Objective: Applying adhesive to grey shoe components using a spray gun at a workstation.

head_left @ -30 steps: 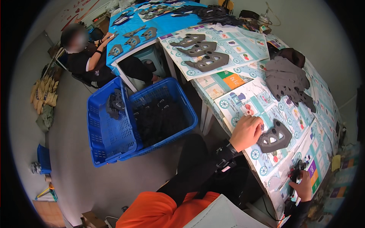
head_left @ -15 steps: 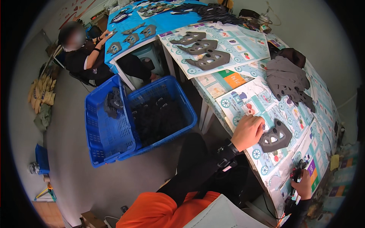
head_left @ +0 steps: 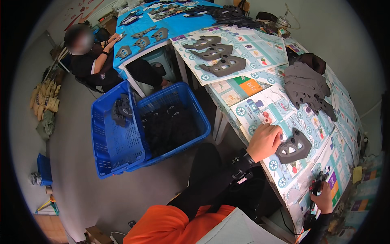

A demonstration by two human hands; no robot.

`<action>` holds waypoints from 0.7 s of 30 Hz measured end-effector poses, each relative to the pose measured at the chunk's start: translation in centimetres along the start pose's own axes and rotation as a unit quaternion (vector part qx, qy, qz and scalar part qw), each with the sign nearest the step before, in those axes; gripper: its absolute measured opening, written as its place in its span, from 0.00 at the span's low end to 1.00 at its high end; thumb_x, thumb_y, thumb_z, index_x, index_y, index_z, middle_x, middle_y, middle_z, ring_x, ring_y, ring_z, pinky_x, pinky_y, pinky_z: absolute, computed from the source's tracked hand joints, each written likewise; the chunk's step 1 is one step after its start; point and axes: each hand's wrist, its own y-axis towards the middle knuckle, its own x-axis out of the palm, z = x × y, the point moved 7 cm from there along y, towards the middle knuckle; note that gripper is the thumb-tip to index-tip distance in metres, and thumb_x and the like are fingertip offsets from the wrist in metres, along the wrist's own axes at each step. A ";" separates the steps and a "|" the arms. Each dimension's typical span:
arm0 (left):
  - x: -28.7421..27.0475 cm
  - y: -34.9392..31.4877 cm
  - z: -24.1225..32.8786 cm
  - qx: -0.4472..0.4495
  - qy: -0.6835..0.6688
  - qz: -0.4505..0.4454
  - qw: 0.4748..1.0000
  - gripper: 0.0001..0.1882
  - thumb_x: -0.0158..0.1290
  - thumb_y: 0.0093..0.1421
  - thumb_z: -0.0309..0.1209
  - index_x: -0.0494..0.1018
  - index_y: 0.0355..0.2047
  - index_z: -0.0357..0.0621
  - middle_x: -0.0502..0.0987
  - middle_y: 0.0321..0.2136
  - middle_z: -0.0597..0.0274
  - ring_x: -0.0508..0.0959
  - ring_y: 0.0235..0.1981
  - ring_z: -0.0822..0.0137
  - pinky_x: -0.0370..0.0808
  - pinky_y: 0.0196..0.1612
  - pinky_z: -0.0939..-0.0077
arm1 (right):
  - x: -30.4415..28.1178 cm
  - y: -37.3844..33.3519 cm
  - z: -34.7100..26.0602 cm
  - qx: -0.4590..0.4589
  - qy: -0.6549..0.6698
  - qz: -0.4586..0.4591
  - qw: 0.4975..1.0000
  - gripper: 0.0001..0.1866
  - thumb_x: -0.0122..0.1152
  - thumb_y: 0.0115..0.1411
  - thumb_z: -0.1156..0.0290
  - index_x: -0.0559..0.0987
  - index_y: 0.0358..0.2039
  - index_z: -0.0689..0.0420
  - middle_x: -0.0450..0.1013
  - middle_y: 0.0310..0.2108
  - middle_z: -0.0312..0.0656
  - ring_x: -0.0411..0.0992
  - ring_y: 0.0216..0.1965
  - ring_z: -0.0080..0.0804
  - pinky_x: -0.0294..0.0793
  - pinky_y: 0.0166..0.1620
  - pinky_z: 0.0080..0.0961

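Beside a dark grey foam-like piece with cut-out openings [head_left: 303,152], my left hand [head_left: 263,142] rests on the paper-covered table. Its fingers are curled and pinched together at the edge of that piece; anything between them is hidden. Closer to the table's near right end, my right hand [head_left: 323,199] is wrapped around a black-and-red hand tool [head_left: 316,185]. The tool's exact kind does not show. Farther back on the same table lies a pile of similar grey pieces [head_left: 304,83].
Three grey pieces [head_left: 222,65] lie on a board at the table's far left. On the floor stand blue crates [head_left: 199,107], one holding many dark pieces. Across from me a seated person [head_left: 95,61] works at a blue-covered table [head_left: 183,25]. A cable [head_left: 284,219] hangs near the table's front edge.
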 end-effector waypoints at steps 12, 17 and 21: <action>0.1 0.1 -0.1 -0.002 0.007 0.002 1.000 0.05 0.50 0.52 0.21 0.66 0.28 0.43 0.71 0.21 0.60 0.70 0.26 0.56 0.66 0.33 0.62 | 0.2 -0.1 0.7 0.032 0.019 0.011 0.999 0.22 0.60 0.38 0.74 0.68 0.37 0.63 0.67 0.34 0.50 0.68 0.37 0.48 0.68 0.41 0.36; -0.2 0.1 0.0 -0.001 0.007 0.005 1.000 0.05 0.51 0.52 0.21 0.66 0.28 0.43 0.71 0.21 0.59 0.71 0.26 0.56 0.66 0.34 0.63 | 0.4 0.0 0.2 0.032 0.001 -0.002 0.999 0.26 0.60 0.39 0.72 0.67 0.41 0.65 0.68 0.36 0.52 0.68 0.40 0.52 0.68 0.43 0.37; -0.2 0.1 0.1 -0.001 -0.002 0.005 1.000 0.06 0.51 0.52 0.21 0.66 0.29 0.43 0.71 0.21 0.59 0.71 0.25 0.56 0.66 0.34 0.63 | 0.3 -0.1 -0.1 0.029 -0.016 -0.009 0.999 0.26 0.60 0.39 0.72 0.67 0.41 0.65 0.67 0.37 0.53 0.67 0.41 0.54 0.68 0.43 0.39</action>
